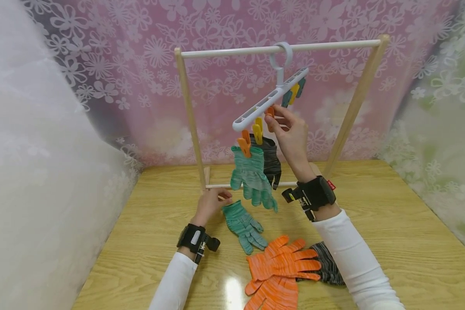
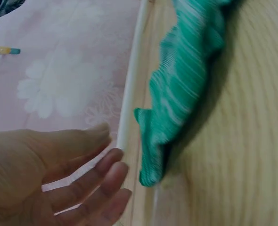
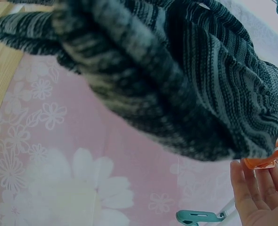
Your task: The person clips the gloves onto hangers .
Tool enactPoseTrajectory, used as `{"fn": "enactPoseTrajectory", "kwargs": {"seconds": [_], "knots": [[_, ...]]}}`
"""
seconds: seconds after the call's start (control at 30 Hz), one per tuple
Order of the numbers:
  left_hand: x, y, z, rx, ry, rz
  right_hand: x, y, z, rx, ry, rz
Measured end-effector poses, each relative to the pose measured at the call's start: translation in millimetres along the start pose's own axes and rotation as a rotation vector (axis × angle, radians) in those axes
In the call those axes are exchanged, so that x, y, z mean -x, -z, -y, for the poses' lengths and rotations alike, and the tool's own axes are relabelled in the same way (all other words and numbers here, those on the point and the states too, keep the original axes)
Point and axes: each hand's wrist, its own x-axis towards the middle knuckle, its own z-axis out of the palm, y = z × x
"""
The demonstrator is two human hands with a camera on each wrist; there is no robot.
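My right hand point(image 1: 294, 137) pinches an orange clothespin point(image 1: 270, 115) under the grey clip hanger point(image 1: 255, 111). Beside it, a yellow clothespin point(image 1: 258, 131) and another orange clothespin point(image 1: 244, 144) hang from the front half. A green knit glove point(image 1: 249, 172) dangles from that front orange clip, and a black-and-grey glove point(image 3: 214, 80) hangs just behind it. My left hand point(image 1: 212, 203) is low over the table, fingers loosely bent and holding nothing. In the left wrist view, its fingertips are a little apart from the cuff of a second green glove point(image 2: 181, 84) lying on the wood.
Two orange gloves point(image 1: 283, 262) overlap at the table's front, partly over another dark glove point(image 1: 327, 265). The hanger hooks on the white rail point(image 1: 232, 51) of a wooden stand point(image 1: 190, 116). More clothespins point(image 1: 293, 94) hang at the hanger's far end. Patterned curtains surround the table point(image 1: 139, 258).
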Motion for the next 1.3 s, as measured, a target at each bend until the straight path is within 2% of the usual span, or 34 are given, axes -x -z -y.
{"fn": "enactPoseTrajectory", "kwargs": {"seconds": [0.13,0.33,0.5,0.63,0.77,0.87,1.07,1.3], "knots": [[3.9,-0.8,5.4,-0.063,0.022,0.049,0.5,-1.5,-1.5,-0.01,-0.011,0.006],[5.1,3.7,7.4,-0.183,0.117,0.071,0.5,-1.0,-3.1,-0.017,-0.021,-0.004],[5.1,3.7,7.4,-0.238,0.171,0.096,0.2,-0.2,-2.9,-0.016,-0.023,0.001],[4.8,3.0,5.6,-0.24,0.177,0.095,-1.0,-0.9,-4.6,-0.006,-0.02,-0.004],[4.1,2.9,5.5,-0.229,0.156,0.092,-0.9,-1.5,-5.1,-0.002,-0.02,-0.009],[3.3,3.1,8.2,-0.203,0.132,0.091,-0.1,-1.5,-4.4,-0.007,-0.018,-0.01],[-0.4,9.1,11.2,-0.078,0.104,0.066,-0.9,-1.8,-4.3,-0.009,-0.012,-0.011],[-4.1,15.8,10.6,0.196,0.109,0.073,-0.4,-0.7,-3.8,-0.012,-0.022,-0.009]]}}
